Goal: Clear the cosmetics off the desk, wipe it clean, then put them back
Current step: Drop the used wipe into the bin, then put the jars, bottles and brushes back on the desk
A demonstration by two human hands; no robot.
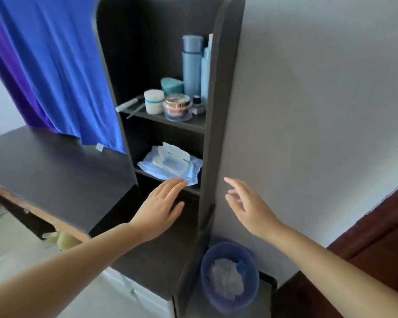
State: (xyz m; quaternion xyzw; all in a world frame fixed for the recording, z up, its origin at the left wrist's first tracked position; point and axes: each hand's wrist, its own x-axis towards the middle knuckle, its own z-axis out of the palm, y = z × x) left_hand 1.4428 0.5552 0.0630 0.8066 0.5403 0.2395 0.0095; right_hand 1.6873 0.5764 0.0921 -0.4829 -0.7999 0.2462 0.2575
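My left hand (160, 207), fingers straight and holding nothing, reaches for the one wipes pack (170, 165) on the shelf (193, 125) below the cosmetics (170, 97); my right hand (244, 205) hangs released beside the unit. Best I pull a single wipe through the open flap, steadying the pack. Above it I count roughly eight cosmetics; left of it, one bare worktop (55, 171); below, one bin (230, 276).

Blue curtain (55, 72) hanging at left, blue waste bin (230, 275) on the floor — crumpled paper inside
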